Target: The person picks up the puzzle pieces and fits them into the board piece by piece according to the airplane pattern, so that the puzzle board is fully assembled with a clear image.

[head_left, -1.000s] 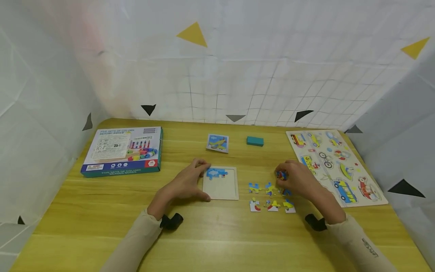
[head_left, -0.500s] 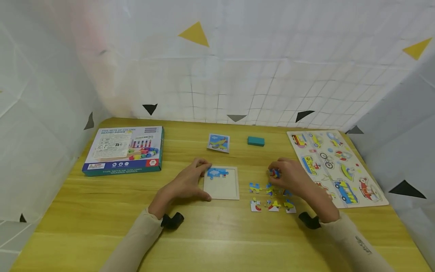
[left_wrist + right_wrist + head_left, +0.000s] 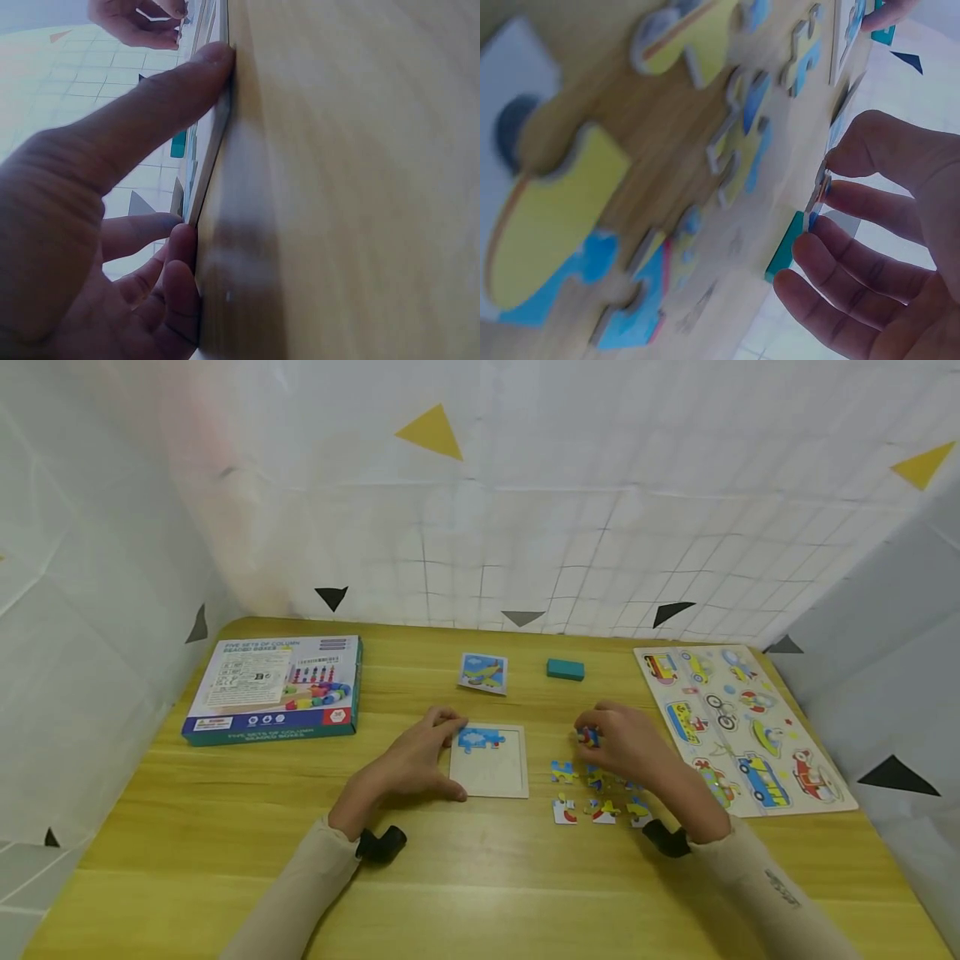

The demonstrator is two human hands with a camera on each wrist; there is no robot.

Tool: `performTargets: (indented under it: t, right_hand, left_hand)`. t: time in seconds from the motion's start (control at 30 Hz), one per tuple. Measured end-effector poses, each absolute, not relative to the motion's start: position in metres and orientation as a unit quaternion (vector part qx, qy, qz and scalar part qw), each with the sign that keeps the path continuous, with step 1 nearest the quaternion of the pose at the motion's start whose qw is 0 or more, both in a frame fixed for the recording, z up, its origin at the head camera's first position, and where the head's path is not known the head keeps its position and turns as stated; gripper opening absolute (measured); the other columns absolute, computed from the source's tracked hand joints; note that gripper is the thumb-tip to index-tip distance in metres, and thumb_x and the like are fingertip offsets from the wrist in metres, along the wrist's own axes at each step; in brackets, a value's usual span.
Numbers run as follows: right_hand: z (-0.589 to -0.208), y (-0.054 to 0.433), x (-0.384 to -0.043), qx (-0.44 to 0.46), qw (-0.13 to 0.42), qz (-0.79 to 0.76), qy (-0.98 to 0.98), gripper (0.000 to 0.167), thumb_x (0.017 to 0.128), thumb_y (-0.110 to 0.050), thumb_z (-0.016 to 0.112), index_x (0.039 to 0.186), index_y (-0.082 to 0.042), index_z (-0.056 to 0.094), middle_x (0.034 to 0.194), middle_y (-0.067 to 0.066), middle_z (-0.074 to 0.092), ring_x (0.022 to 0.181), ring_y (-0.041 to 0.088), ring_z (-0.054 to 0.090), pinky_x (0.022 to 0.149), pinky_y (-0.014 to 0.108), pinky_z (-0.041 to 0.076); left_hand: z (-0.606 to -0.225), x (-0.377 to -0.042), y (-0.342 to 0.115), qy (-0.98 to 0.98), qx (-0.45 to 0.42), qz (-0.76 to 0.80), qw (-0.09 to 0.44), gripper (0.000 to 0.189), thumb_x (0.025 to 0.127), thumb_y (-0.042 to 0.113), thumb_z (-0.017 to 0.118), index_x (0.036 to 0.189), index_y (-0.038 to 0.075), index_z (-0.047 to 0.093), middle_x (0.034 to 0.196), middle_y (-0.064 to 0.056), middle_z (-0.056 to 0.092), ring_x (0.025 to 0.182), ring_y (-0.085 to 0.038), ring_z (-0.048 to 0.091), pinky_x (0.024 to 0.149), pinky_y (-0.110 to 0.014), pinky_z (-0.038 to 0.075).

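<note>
My right hand point(image 3: 630, 745) pinches a blue and red jigsaw piece point(image 3: 588, 737) between thumb and fingertips, above the table. Seen edge-on in the right wrist view, the piece point(image 3: 817, 199) is clear of the tabletop. My left hand point(image 3: 414, 762) holds the left side of a square wooden puzzle tray point(image 3: 487, 781), with thumb and fingers spread along its edge. In the tray's upper left, blue sky pieces point(image 3: 480, 740) lie joined. Several loose jigsaw pieces point(image 3: 564, 812) lie in rows right of the tray, partly hidden under my right hand.
Behind the tray lie an airplane picture card point(image 3: 483, 673) and a teal block point(image 3: 565, 669). A boxed bead set point(image 3: 273, 689) is at the left. A vehicle puzzle board point(image 3: 738, 727) lies at the right, beside my right forearm. White sheeting point(image 3: 480, 527) hangs behind the table.
My right hand has moved left with the pinched piece, towards the tray, uncovering more of the vehicle board. My left hand has stayed at the tray's side.
</note>
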State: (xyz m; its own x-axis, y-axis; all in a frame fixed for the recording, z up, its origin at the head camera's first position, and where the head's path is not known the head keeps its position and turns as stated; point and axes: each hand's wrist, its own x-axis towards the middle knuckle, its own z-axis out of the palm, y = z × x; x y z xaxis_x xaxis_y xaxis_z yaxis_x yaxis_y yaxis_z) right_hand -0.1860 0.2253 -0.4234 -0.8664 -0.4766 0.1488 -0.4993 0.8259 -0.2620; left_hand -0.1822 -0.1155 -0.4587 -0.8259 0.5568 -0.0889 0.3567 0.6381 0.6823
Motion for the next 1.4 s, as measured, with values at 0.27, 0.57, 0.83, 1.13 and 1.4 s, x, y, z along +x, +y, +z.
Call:
performTargets:
  t: [0.27,0.57,0.83,1.13,1.4]
  right_hand:
    - [-0.421,0.21,-0.19,0.267,0.035,0.151,-0.951,0.021,0.077,-0.014,0.08,0.097,-0.007,0.077,0.085,0.003,0.062,0.065,0.014,0.047,0.058,0.031,0.042]
    - [-0.414,0.195,-0.194,0.267,0.033,0.146,-0.952,0.023,0.077,-0.016,0.079,0.098,-0.007,0.077,0.087,0.005,0.063,0.066,0.015,0.049,0.06,0.033,0.044]
    - [-0.416,0.184,-0.196,0.267,0.013,0.155,-0.951,0.025,0.079,-0.019,0.079,0.1,-0.007,0.077,0.091,0.005,0.063,0.07,0.016,0.051,0.062,0.033,0.047]
    - [-0.425,0.171,-0.195,0.295,0.019,0.159,-0.942,0.021,0.078,-0.016,0.079,0.098,-0.009,0.076,0.09,0.005,0.063,0.071,0.014,0.052,0.062,0.031,0.048]
    - [-0.427,0.157,-0.195,0.309,0.02,0.157,-0.938,0.02,0.078,-0.015,0.078,0.097,-0.008,0.076,0.09,0.006,0.064,0.07,0.015,0.052,0.061,0.03,0.047]
  left_hand:
    - [-0.457,-0.184,-0.116,0.894,0.258,0.336,0.146,0.11,0.066,0.042,0.094,0.154,0.01,0.039,0.148,-0.002,0.034,0.115,-0.017,0.048,0.102,-0.039,0.042]
    - [-0.456,-0.184,-0.117,0.892,0.256,0.342,0.146,0.11,0.065,0.041,0.095,0.154,0.009,0.039,0.147,-0.002,0.035,0.112,-0.016,0.049,0.1,-0.037,0.043]
    - [-0.456,-0.183,-0.116,0.889,0.257,0.347,0.15,0.109,0.066,0.04,0.095,0.154,0.009,0.039,0.147,-0.001,0.034,0.111,-0.015,0.049,0.097,-0.036,0.044]
    - [-0.46,-0.183,-0.115,0.892,0.257,0.34,0.152,0.108,0.066,0.041,0.094,0.154,0.01,0.039,0.147,-0.001,0.034,0.11,-0.015,0.049,0.096,-0.035,0.044]
    - [-0.459,-0.182,-0.116,0.892,0.257,0.34,0.153,0.109,0.067,0.042,0.094,0.154,0.009,0.039,0.147,-0.001,0.034,0.109,-0.015,0.048,0.096,-0.035,0.044]
